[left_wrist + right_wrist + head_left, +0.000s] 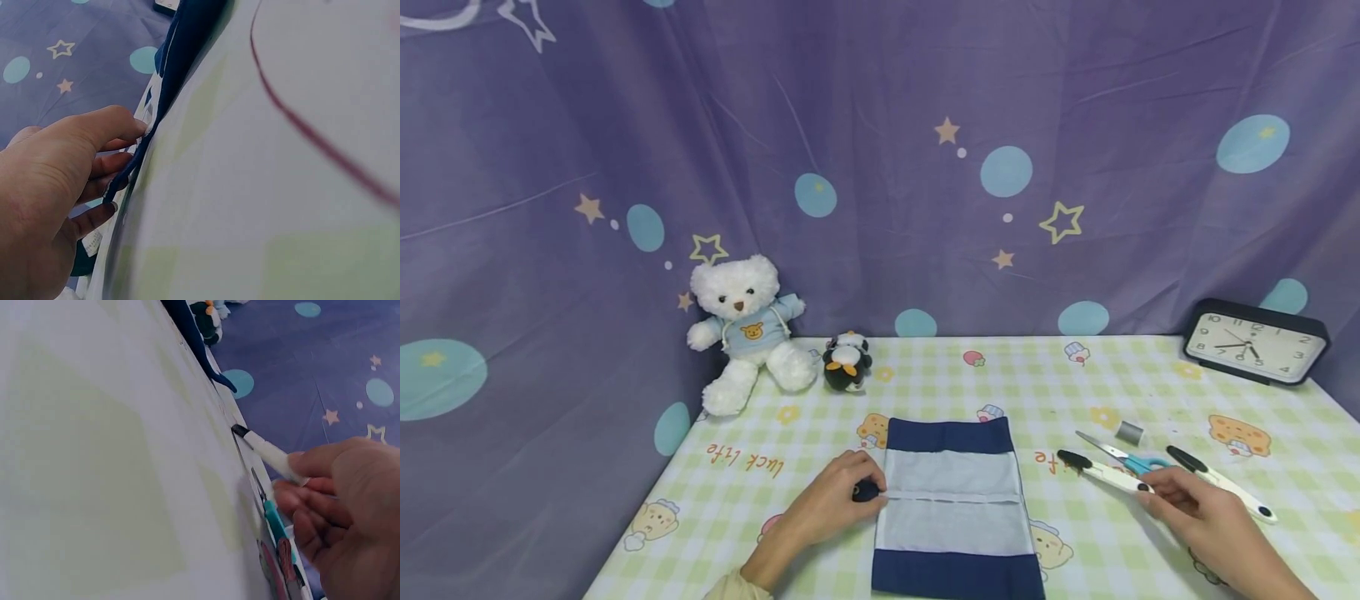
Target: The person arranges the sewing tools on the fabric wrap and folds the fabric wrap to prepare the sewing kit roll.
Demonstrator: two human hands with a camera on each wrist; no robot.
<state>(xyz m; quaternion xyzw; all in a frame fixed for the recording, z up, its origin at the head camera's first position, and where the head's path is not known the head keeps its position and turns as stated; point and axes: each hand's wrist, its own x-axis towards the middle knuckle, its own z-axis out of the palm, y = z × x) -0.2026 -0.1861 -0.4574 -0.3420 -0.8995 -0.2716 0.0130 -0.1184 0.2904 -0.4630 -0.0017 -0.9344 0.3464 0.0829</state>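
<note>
A piece of cloth (955, 529) lies flat on the table, pale grey-blue in the middle with navy bands at its far and near ends. A narrow pale strip (955, 497) crosses its middle from side to side. At the cloth's left edge my left hand (842, 496) pinches the fabric, and a navy bit shows by the fingers. Off to the right, my right hand (1198, 512) holds a white pen-shaped tool (1108, 477) by its rear end, its black tip pointing left toward the cloth. Blue-handled scissors (1138, 463) lie just behind that hand.
A second white tool with a black end (1225, 483) and a grey thread spool (1129, 432) lie at the right. A black clock (1255, 343) stands at the back right. At the back left are a white teddy bear (748, 333) and a penguin toy (847, 362).
</note>
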